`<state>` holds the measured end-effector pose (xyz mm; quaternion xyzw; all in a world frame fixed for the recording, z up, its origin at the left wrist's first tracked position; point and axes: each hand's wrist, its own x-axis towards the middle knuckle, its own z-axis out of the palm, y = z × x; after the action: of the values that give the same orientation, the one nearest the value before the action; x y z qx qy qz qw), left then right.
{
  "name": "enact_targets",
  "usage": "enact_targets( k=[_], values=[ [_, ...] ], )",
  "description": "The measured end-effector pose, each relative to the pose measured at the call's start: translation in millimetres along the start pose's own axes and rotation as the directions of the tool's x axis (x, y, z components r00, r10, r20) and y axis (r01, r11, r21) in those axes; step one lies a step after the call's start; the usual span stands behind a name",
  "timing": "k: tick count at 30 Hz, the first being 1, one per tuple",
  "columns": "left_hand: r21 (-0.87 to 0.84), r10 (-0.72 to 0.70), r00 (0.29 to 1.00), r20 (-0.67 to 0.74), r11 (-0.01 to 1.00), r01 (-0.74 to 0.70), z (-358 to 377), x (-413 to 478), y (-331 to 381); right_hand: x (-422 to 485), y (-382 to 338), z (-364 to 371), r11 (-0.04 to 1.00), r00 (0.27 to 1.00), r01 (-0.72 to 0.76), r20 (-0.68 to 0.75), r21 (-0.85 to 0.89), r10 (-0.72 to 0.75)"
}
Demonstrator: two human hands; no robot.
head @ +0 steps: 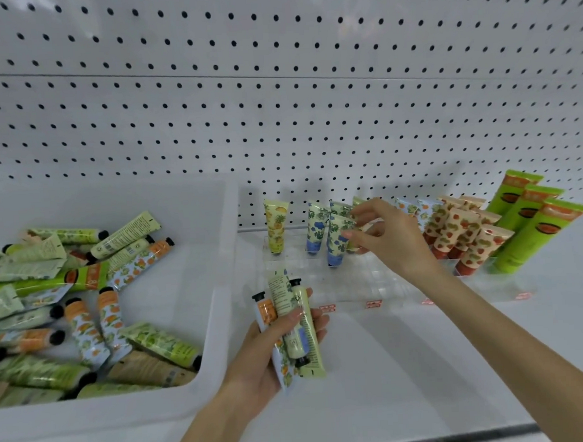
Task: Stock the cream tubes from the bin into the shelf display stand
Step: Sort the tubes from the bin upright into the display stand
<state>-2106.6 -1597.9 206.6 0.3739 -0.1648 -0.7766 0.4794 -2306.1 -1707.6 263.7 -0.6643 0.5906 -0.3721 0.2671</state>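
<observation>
Shelf: left grip clasps tubes; right pinches one.

Our left hand grips several small printed cream tubes; our right hand reaches among upright floral tubes in the clear plastic display stand.

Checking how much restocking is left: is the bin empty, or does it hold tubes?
Not empty: many cream tubes lie piled loosely across the floor of the bin.

- white bin: cream tubes piled loose, lying every which way
- clear display stand: a few floral tubes standing cap-down
- left hand grips a bunch; right hand pinches a green tube at the stand
</observation>
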Motion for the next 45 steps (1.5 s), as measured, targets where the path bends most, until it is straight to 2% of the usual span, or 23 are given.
enact_targets(
  k=[2, 4, 6, 9, 11, 17, 23, 27, 33, 35, 37, 39, 41, 43, 45],
  values=[
    [0.008, -0.001, 1.0, 0.014, 1.0, 0.001, 0.6, -1.1, -0.1, -12.3, -4.9, -7.6, 1.0, 0.998, 0.023, -0.061, -0.01, -0.023],
    [0.011, -0.001, 1.0, 0.013, 1.0, 0.0, 0.5, -2.1, -0.1, -32.0, -10.1, -10.5, 0.998, 0.999, 0.015, -0.048, 0.058, -0.013],
    [0.012, -0.004, 1.0, 0.007, 1.0, 0.004, -0.6, -1.3, -0.5, -57.6, -9.7, -4.0, 0.987, 0.994, -0.069, 0.099, 0.148, 0.055],
    [0.036, 0.008, 1.0, -0.004, 0.999, -0.007, -0.2, -1.5, -0.3, -98.4, -0.4, 18.7, 0.959, 0.925, -0.208, 0.358, 0.193, 0.129],
    [0.025, 0.014, 0.999, 0.035, 1.0, -0.015, 1.3, -1.9, -0.1, -116.4, 6.5, 32.4, 0.943, 0.894, -0.256, 0.423, 0.214, 0.147],
    [0.008, -0.013, 0.996, 0.092, 1.0, 0.012, 0.0, -1.5, 0.5, -128.1, 3.2, 46.0, 0.864, 0.888, -0.363, 0.41, 0.35, 0.208],
    [-0.012, 0.003, 0.989, 0.15, 1.0, -0.001, -2.7, -0.8, 0.8, -127.8, 0.2, 47.8, 0.917, 0.892, -0.311, 0.408, 0.251, 0.191],
    [-0.014, 0.013, 0.994, 0.109, 1.0, -0.012, -0.3, -2.6, 1.2, -125.9, -1.2, 48.4, 0.913, 0.882, -0.326, 0.426, 0.244, 0.201],
    [0.073, 0.034, 0.993, 0.11, 0.996, -0.042, 1.1, -2.9, -2.1, -123.1, -0.4, 34.6, 0.783, 0.821, -0.498, 0.494, 0.372, 0.288],
    [0.084, 0.03, 0.996, 0.083, 0.996, -0.037, -0.2, -1.4, -3.8, -121.9, 1.9, 24.4, 0.716, 0.826, -0.53, 0.47, 0.455, 0.313],
    [0.066, 0.042, 0.993, 0.109, 0.997, -0.049, -0.8, 0.2, -4.7, -117.8, 5.0, 10.1, 0.678, 0.865, -0.498, 0.363, 0.541, 0.345],
    [0.078, 0.056, 0.991, 0.12, 0.995, -0.066, -2.5, 2.0, -4.1, -109.7, 9.7, -10.1, 0.691, 0.914, -0.399, 0.197, 0.603, 0.355],
    [0.09, 0.056, 0.991, 0.119, 0.994, -0.067, -2.5, 4.1, -2.9, -99.3, 12.4, -34.3, 0.732, 0.951, -0.273, 0.062, 0.624, 0.301],
    [0.043, 0.045, 0.989, 0.141, 0.998, -0.051, 0.7, 6.9, -3.6, -88.7, 11.4, -57.9, 0.77, 0.972, -0.179, -0.013, 0.613, 0.236],
    [-0.027, 0.036, 0.989, 0.145, 0.999, -0.033, 6.7, 11.5, -6.3, -76.2, 8.5, -77.1, 0.791, 0.977, -0.158, -0.02, 0.591, 0.21]
  ],
)
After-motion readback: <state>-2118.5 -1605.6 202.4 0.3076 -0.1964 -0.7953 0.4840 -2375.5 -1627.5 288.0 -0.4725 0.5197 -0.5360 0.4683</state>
